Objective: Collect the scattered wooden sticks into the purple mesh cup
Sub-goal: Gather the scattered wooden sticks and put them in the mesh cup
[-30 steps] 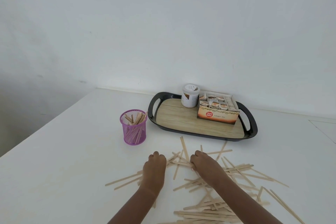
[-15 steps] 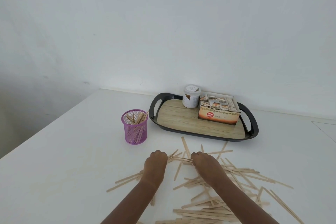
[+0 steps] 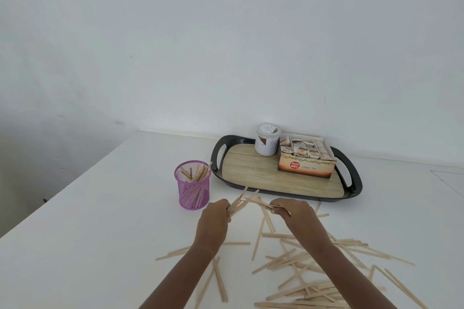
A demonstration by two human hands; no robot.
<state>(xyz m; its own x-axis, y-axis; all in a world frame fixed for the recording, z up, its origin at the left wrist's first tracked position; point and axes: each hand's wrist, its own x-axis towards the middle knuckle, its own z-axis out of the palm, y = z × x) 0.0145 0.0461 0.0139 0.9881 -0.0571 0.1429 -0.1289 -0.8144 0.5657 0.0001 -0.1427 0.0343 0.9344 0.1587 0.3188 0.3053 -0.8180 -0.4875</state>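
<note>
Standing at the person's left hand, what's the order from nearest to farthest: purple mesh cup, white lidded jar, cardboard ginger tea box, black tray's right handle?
From the left hand, in the head view:
1. Purple mesh cup, just ahead and to its left.
2. White lidded jar, at the tray's back, and cardboard ginger tea box, on the tray's right: too close to call.
3. Black tray's right handle, farthest right.

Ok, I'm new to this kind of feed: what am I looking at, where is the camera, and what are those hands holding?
No machine here: a person works with bare hands, and the single camera sits on their head, looking forward and down. The left hand and right hand each grip a few wooden sticks over the white table. Many loose sticks lie scattered around the arms. The purple mesh cup, already holding some sticks, stands left of a black tray carrying a white jar and a ginger tea box.
</note>
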